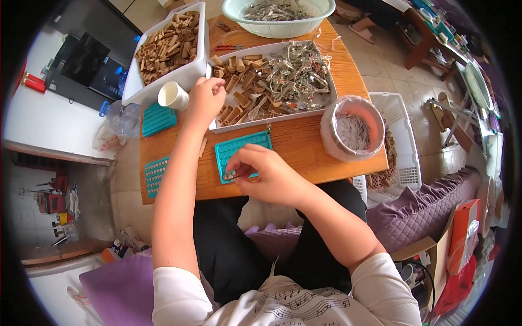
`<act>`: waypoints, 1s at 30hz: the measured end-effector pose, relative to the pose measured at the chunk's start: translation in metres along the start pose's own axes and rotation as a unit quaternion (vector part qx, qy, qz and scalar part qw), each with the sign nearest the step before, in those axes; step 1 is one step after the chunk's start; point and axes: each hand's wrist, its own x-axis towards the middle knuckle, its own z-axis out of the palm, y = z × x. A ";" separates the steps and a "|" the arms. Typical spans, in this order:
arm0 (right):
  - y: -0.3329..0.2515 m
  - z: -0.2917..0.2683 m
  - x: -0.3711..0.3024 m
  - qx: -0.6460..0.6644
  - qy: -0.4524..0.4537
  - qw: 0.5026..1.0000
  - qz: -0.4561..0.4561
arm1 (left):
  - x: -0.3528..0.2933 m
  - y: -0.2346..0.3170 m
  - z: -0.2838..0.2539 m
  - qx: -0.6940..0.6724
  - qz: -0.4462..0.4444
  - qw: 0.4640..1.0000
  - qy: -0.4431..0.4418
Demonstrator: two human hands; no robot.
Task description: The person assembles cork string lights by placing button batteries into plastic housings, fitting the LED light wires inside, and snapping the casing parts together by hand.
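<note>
My left hand (208, 98) is at the left edge of a shallow white tray (217, 130), its fingers curled together; what they hold, if anything, is hidden. In that tray lie small brown wooden-looking pieces (232, 82) and a tangle of silvery strips (302, 73). Lower down, my right hand (261, 169) is over a teal moulded tray (237, 145) with rows of round hollows. Its thumb and fingers are pinched near a few small silvery pieces (230, 175) at the tray's near-left corner. Whatever sits between the fingertips is too small to name.
A white paper cup (173, 96) leans by a deep white bin (202, 41) of brown pieces. Stacked teal trays (159, 118) and a filled teal tray (156, 177) lie left. A lined bucket (327, 133) stands right; a pale green basin (280, 28) is at the back.
</note>
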 end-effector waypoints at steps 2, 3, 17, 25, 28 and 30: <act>-0.002 -0.002 0.001 -0.012 -0.010 1.000 -0.003 | 0.017 -0.005 0.010 0.044 -0.027 0.998 0.022; -0.005 -0.003 0.002 -0.010 -0.009 1.000 0.005 | 0.025 -0.009 0.013 0.073 -0.012 0.997 0.024; 0.000 -0.003 0.004 0.011 0.000 1.000 -0.003 | -0.005 0.001 0.001 0.188 0.130 0.970 -0.079; -0.003 0.004 0.003 -0.027 -0.020 0.999 -0.009 | 0.014 0.001 0.007 0.212 0.028 0.974 -0.072; -0.011 0.000 0.008 -0.022 -0.008 0.999 -0.041 | 0.022 0.000 0.008 0.246 0.056 0.965 -0.075; -0.008 -0.002 0.008 -0.017 -0.004 0.999 -0.033 | 0.023 -0.002 0.011 0.269 0.073 0.959 -0.060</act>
